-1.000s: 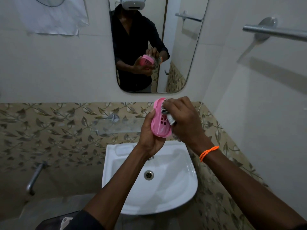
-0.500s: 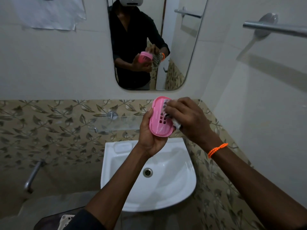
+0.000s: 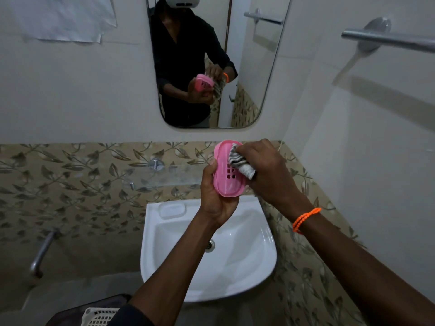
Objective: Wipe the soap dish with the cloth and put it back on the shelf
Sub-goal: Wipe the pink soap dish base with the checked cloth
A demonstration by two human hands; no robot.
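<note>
A pink oval soap dish [image 3: 224, 175] with drain slots stands on edge above the sink, its inside facing right. My left hand [image 3: 213, 196] grips it from below and behind. My right hand [image 3: 266, 170], with an orange bead band on the wrist, presses a grey striped cloth [image 3: 240, 162] into the upper inside of the dish. A clear glass shelf [image 3: 162, 177] juts from the leaf-patterned tiles just left of the dish, with nothing on it.
A white sink [image 3: 259, 260] lies under my hands. On the wall above hangs a mirror [image 3: 254, 67] reflecting me. A metal towel bar [image 3: 388, 41] crosses the upper right. A metal tap [image 3: 42, 252] sticks out low left. A white basket [image 3: 98, 317] is at the bottom edge.
The cloth has slid from the middle of the dish up toward its top end. The dish has tilted a little, showing more of its inside.
</note>
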